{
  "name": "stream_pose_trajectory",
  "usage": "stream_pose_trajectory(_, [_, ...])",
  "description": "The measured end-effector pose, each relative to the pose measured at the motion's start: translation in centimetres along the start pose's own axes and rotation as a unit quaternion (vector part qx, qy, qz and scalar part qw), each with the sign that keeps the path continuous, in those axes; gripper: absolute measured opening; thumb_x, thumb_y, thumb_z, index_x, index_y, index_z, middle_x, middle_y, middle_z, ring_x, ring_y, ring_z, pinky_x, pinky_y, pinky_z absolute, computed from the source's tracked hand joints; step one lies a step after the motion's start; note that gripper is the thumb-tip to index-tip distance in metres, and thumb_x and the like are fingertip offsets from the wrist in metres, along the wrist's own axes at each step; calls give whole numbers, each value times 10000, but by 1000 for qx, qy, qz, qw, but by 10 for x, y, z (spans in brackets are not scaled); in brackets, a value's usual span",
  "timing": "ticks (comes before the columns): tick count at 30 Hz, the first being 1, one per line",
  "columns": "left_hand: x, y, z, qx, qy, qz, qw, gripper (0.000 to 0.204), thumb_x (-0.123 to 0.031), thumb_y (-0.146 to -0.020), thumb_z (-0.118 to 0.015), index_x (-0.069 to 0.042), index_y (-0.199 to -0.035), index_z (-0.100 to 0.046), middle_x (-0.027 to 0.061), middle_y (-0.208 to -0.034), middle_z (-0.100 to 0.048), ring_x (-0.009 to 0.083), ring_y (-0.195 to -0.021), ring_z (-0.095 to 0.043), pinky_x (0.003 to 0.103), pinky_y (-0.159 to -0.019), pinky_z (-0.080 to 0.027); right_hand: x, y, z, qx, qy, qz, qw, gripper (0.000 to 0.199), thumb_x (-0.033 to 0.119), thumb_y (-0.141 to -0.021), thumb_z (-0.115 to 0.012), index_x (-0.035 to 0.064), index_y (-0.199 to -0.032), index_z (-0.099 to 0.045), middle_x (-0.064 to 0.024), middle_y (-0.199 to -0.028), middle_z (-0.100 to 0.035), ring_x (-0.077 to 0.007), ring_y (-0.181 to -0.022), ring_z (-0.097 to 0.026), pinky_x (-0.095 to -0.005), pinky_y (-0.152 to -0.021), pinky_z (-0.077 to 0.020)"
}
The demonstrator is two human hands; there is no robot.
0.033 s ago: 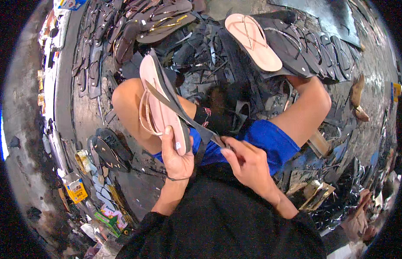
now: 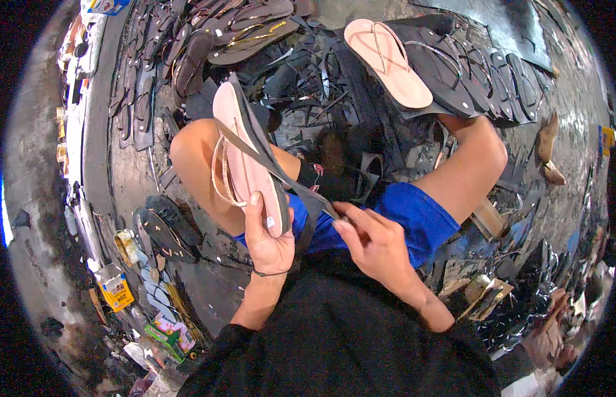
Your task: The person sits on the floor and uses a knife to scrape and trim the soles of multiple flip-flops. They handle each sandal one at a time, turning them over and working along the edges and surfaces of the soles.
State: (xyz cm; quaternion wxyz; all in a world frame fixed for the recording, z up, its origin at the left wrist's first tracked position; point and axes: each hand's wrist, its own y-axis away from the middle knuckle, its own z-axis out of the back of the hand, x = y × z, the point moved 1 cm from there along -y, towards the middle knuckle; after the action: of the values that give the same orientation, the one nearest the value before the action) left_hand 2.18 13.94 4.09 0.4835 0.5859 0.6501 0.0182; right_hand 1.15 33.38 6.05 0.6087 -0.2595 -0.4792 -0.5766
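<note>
My left hand (image 2: 271, 238) is closed around the heel end of a pink flip-flop (image 2: 245, 165), its thumb on the footbed. The flip-flop stands tilted above my left thigh, toe end away from me, with a thin glittery strap and a dark sole edge. A long dark rubber strip (image 2: 281, 173) crosses its footbed and runs down to my right hand (image 2: 377, 241). There my right thumb and fingers pinch the strip's lower end. Whether a blade is also in those fingers cannot be made out. Another dark strip hangs beside my left hand.
A matching pink flip-flop (image 2: 387, 66) lies by my right foot beside a row of black flip-flops (image 2: 447, 73). More dark flip-flops (image 2: 252, 40) are piled at the far left. Dark rubber scraps (image 2: 288, 79) cover the floor between my legs. A yellow box (image 2: 116, 291) stands at left.
My right hand has shifted very slightly left and away from me, with the strip's end in its fingers. The left hand and flip-flop are almost unmoved.
</note>
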Motion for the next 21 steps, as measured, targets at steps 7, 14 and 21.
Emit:
stream_pose_trajectory(7, [-4, -8, -4, -7, 58, 39, 998, 292, -244, -1002, -603, -24, -1193, -618, 121, -1030, -722, 201, -900, -735, 294, -674, -666, -7, -78, -46, 1, -12, 35, 999, 344, 238, -918, -669, 166, -1254, -645, -146, -931, -690, -375, -850, -687, -461, -714, -557])
stream_pose_trajectory(14, [-1, -5, -7, 2, 71, 26, 997, 273, -225, -1009, -591, -28, -1197, -608, 126, -1055, -709, 204, -909, -717, 308, -753, -650, -11, -148, -92, -80, -1, 92, 993, 337, 341, -955, -584, 165, -1237, -642, -161, -917, -674, -397, -824, -676, -481, -719, -544])
stream_pose_trajectory(21, [-15, 26, 63, 48, -333, 56, 940, 480, -143, -862, -759, -8, -1276, -558, 106, -1115, -676, 198, -962, -678, 348, -869, -569, 7, -219, -46, 115, -264, -105, 952, 524, 520, -965, -610, 5, -945, -699, -5, -780, -654, -126, -743, -590, -344, -697, -513])
